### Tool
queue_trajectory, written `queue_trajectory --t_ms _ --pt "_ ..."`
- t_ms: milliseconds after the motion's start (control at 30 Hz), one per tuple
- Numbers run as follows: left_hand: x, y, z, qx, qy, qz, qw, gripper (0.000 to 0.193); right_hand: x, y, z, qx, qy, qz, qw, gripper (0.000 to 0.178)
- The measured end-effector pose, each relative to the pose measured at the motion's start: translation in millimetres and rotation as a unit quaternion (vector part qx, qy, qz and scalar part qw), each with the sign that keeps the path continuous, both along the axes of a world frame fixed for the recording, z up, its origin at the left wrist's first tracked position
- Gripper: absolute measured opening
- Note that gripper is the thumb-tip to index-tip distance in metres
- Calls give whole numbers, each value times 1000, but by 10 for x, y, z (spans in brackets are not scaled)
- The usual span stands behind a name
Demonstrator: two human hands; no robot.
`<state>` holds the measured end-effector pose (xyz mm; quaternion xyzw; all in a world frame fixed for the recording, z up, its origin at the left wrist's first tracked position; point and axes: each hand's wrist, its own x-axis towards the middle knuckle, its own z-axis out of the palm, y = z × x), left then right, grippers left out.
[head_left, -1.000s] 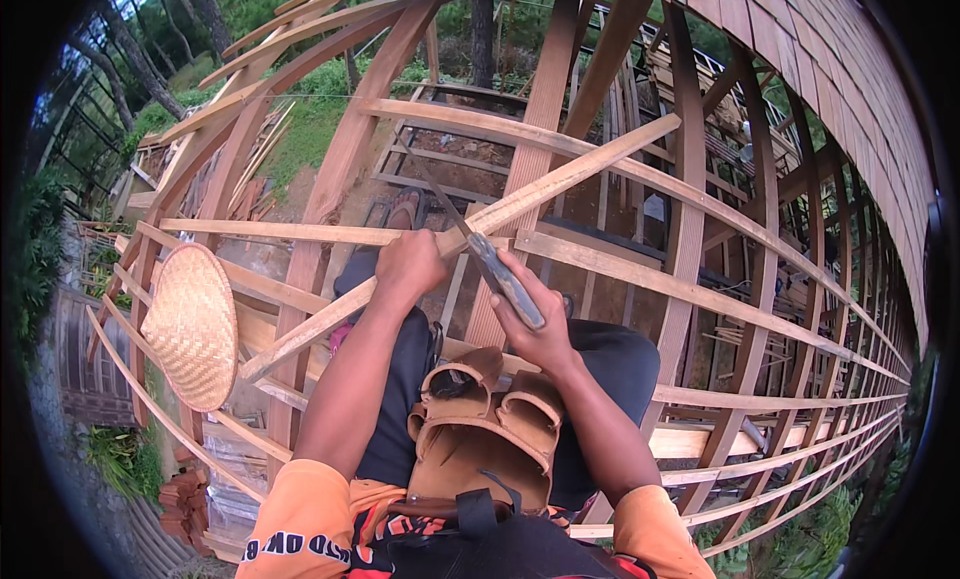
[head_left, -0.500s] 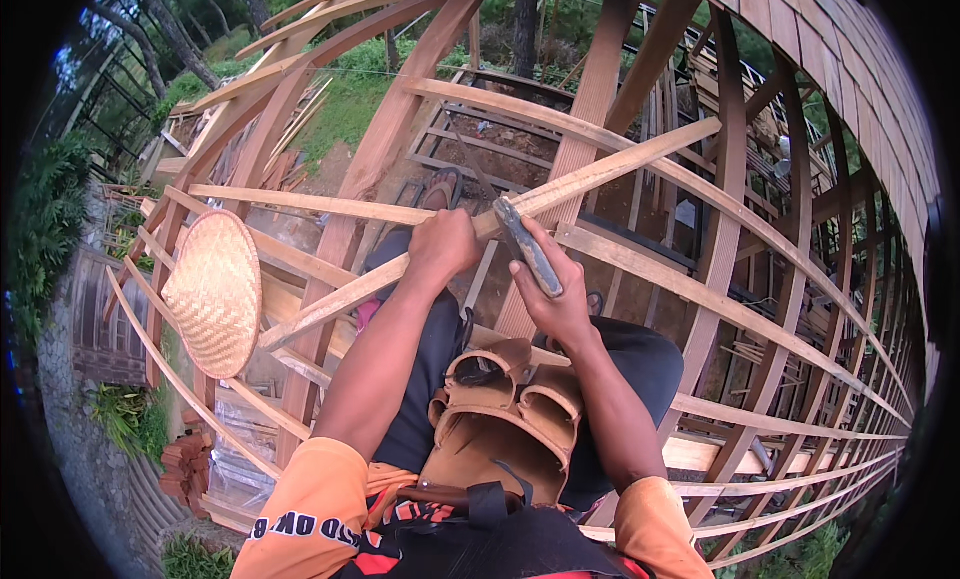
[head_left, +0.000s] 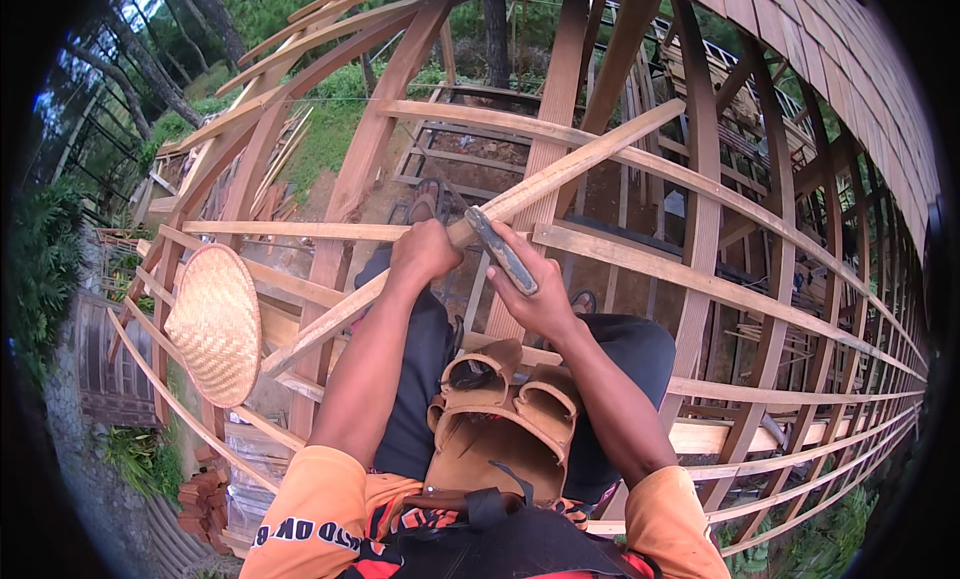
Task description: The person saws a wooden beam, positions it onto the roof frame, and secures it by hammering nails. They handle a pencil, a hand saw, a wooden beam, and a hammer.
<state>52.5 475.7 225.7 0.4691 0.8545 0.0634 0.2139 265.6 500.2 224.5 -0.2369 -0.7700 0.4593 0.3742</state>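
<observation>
A long wooden batten (head_left: 583,166) lies slantwise across the roof frame, its upper right end resting over another batten. My left hand (head_left: 424,251) is closed round it near its middle. Just right of that, my right hand (head_left: 530,287) grips the worn grey handle of a handsaw (head_left: 502,251). The thin saw blade points up and to the left, seen almost edge-on, and crosses the batten close to my left fist. Whether its teeth have cut into the wood cannot be made out. Below my hands a brown leather tool pouch (head_left: 500,444) hangs at my waist.
A woven conical hat (head_left: 215,324) sits on the battens at left. Rafters (head_left: 700,209) and crossing battens (head_left: 740,287) form an open grid, with the ground far below. Wooden shingles (head_left: 830,59) cover the upper right. My sandalled feet (head_left: 426,197) are among the timbers. Stacked bricks (head_left: 203,504) lie lower left.
The view has shifted a little, so the frame, batten and both hands appear further left. Both hands keep their holds, and the saw stays across the batten at nearly the same spot.
</observation>
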Motion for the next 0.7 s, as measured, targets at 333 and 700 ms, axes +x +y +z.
queue_trajectory --t_ms 333,700 --pt "-46 -3 -158 11 -42 -16 999 40 487 -291 105 -30 -33 1 999 58" --pt "-173 69 -47 -69 -199 -14 978 40 1564 -899 395 -4 -112 -24 993 60"
